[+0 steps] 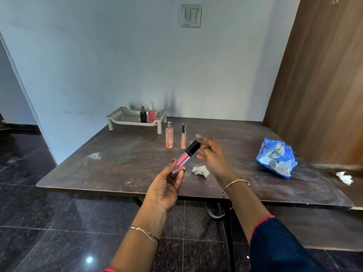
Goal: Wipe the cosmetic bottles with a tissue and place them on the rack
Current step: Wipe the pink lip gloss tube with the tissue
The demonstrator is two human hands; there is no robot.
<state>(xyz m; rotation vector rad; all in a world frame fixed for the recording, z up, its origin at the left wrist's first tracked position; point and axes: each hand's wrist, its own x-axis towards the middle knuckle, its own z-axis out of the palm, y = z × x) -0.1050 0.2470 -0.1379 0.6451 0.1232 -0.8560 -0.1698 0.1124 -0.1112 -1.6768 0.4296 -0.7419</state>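
- Saw pink gloss tube (184,157) pinched at its lower end by L hand (167,185), thumb + fingertips curled round it, black cap tilted up-right, above the desk's (127,158) near edge.
- Caught R hand (212,156) just beside the cap, fingers spread loose, gripping nothing; badly motion-blurred.
- Spotted crumpled tissue (200,171) lying on desk just below R hand, touched by neither hand.
- Read this as the wipe step for this tube, w/ tissue not picked up; tube well apart from rack (115,114) at desk's back.
- Reckoned next move needed R hand down to tissue, a pinch on it, then a rub along body + cap w/ L hand steadying the tube; after that, a long reach to rack and an upright set-down in a free spot.
- Counted two on rack: black bottle (143,114) + pink spray bottle (151,112), upright, side by side, right half.
- Counted two more waiting on desk near rack's front right leg: peach spray bottle (169,136) + slim clear tube (183,136), upright, near each other, not touching.
- Couldn't tell if R fingertips touched the cap: too smeared.
- Lost tube's base inside L fingers; couldn't judge clean vs dirty at this res.
- Noted blue packet (277,158) at right, contents unclear; white wad (344,177) beyond it, prob. tissue, not sure.
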